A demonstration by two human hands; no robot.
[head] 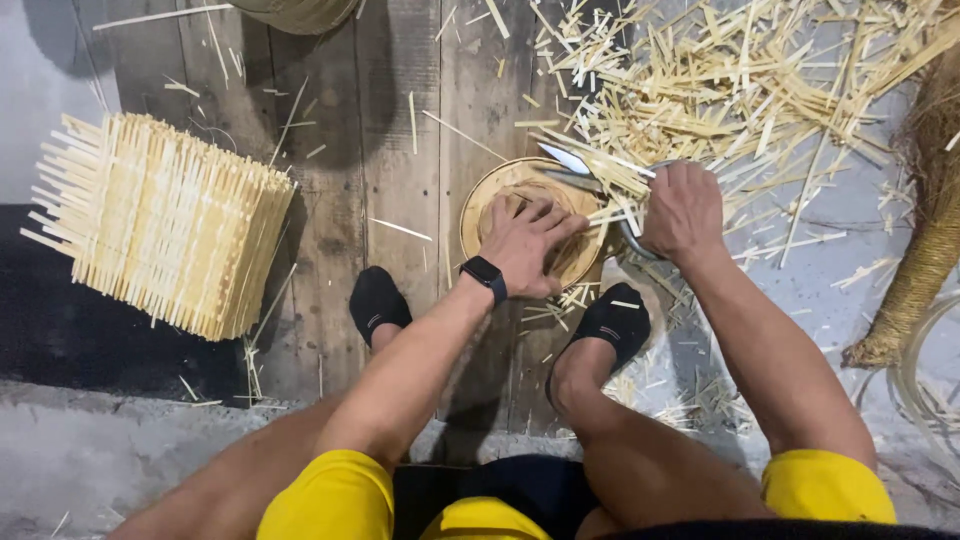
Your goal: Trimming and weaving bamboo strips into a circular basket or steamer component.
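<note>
My left hand [528,243] presses flat on a round woven bamboo disc [490,195] that lies on the wooden floor between my feet. A black watch sits on that wrist. My right hand [683,210] grips large metal shears [575,168], whose blades point left over the disc's far rim among thin bamboo strips. Both hands are close together, just right of the picture's middle.
A heap of cut bamboo slivers [740,90] covers the floor at the upper right. A stacked block of woven bamboo strips [160,225] lies at the left. A coiled rope bundle [925,230] runs down the right edge. A basket's rim [300,12] shows at the top.
</note>
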